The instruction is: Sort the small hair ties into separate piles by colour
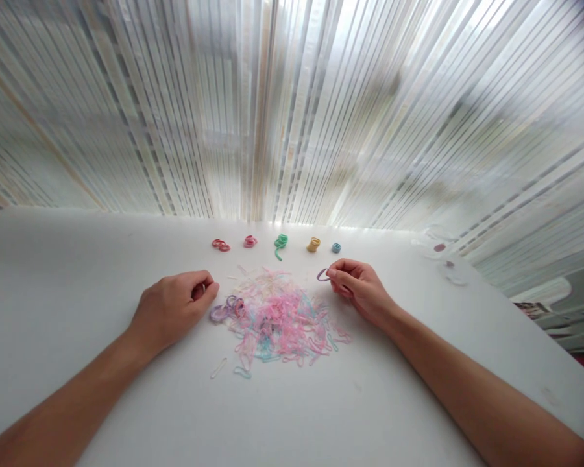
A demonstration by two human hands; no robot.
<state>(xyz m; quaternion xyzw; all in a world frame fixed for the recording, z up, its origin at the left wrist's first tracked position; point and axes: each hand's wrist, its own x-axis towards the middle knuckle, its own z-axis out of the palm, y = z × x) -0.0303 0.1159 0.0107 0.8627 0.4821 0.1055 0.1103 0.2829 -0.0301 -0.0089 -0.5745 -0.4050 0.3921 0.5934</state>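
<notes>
My right hand (360,285) pinches a purple hair tie (323,275) between thumb and fingertips, above the table at the right of a heap. My left hand (175,305) rests at the heap's left side with its fingers curled against the thumb, and nothing shows in it. Beside its fingertips lie several purple hair ties (220,314) at the heap's edge. The heap of small elastic bands (277,318) is mostly pink, with pale yellow and light blue ones mixed in. A white band (219,368) and a light blue band (242,373) lie loose in front.
Behind the heap stands a row of hair tie groups: red (220,245), pink (250,241), green (281,243), yellow (313,244) and blue (336,248). The white table (302,421) ends at a striped curtain (253,130). Clear plastic items (440,248) lie at the back right.
</notes>
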